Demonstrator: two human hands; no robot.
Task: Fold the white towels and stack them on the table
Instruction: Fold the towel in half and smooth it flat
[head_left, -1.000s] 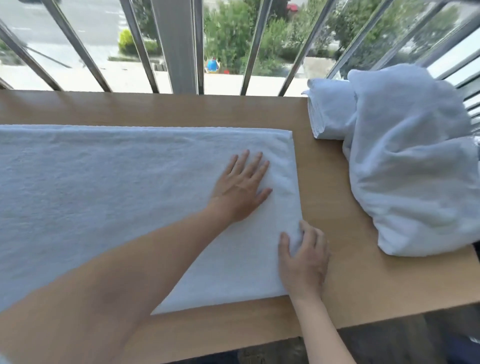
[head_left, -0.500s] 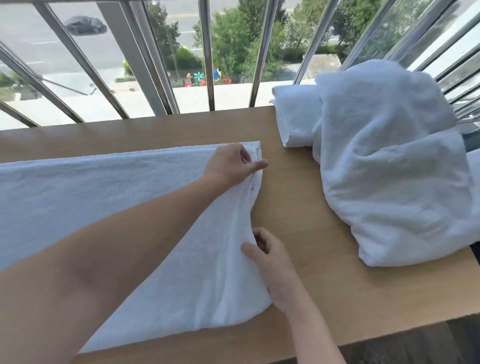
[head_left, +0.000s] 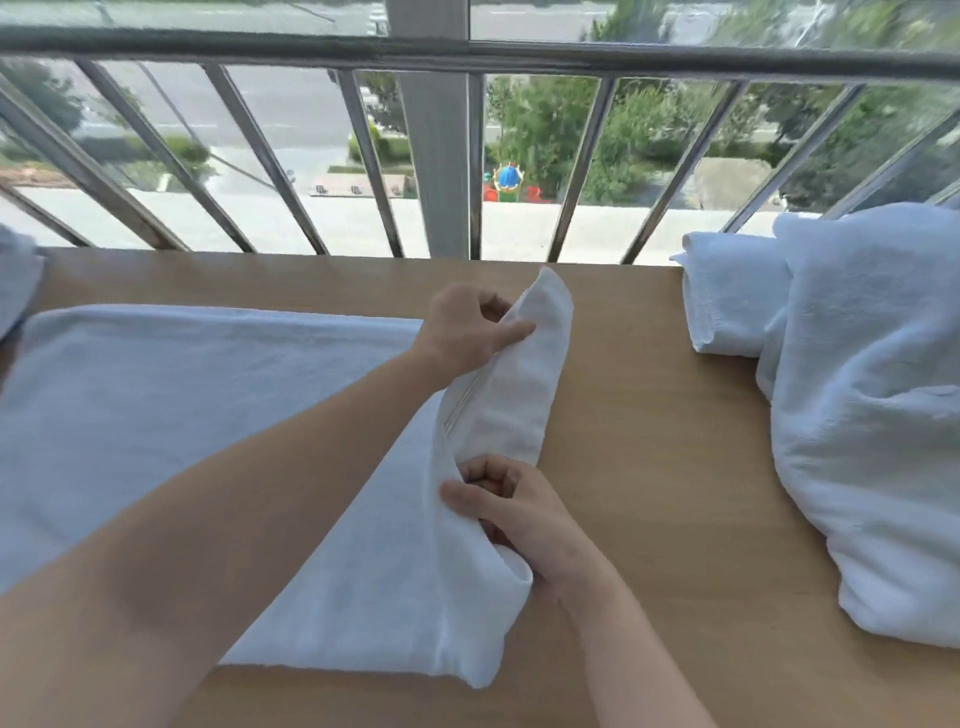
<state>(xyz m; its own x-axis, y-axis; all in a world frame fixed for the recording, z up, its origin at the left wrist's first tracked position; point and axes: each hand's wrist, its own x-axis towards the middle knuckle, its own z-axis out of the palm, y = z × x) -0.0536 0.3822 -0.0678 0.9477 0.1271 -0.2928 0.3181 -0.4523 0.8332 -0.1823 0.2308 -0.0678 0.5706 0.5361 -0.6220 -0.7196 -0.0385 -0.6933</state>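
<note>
A long white towel lies flat across the wooden table, reaching past the left edge of view. Its right end is lifted off the table and curls leftward. My left hand pinches the far corner of that raised end. My right hand grips the near corner, thumb on top of the cloth. A folded white towel rests at the table's back right, partly covered by a loose heap of white towels.
A metal railing with slanted bars runs directly behind the table's far edge, with a street and trees below. Another piece of white cloth shows at the far left edge. Bare wood lies between the raised towel end and the heap.
Both hands went from pressing flat on the towel's right end to gripping its corners and lifting that end up and leftward. The camera view tilted upward.
</note>
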